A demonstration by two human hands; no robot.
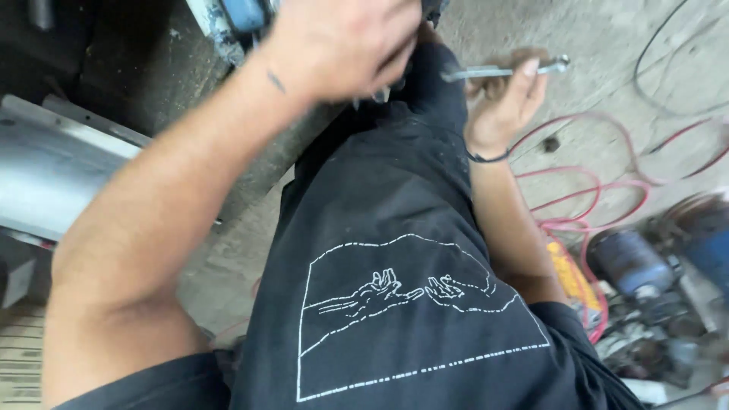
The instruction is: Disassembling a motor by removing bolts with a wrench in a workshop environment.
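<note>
My right hand [503, 99] grips a metal wrench [486, 73] near the top of the view, its ring end pointing right over the concrete floor. A dark band circles that wrist. My left hand [342, 42] reaches up to the top centre, blurred, its fingers curled near a small dark part I cannot make out. It sits beside a blue and white painted object [235, 19] at the top edge. A black shirt with a white line drawing [402, 304] fills the middle of the view.
A grey metal panel [53, 171] lies at the left. Red and pink hoses [592, 205] coil on the concrete floor at the right. Blue cylindrical motor parts [630, 262] and assorted metal clutter sit at the lower right. A black cable [661, 68] loops at the top right.
</note>
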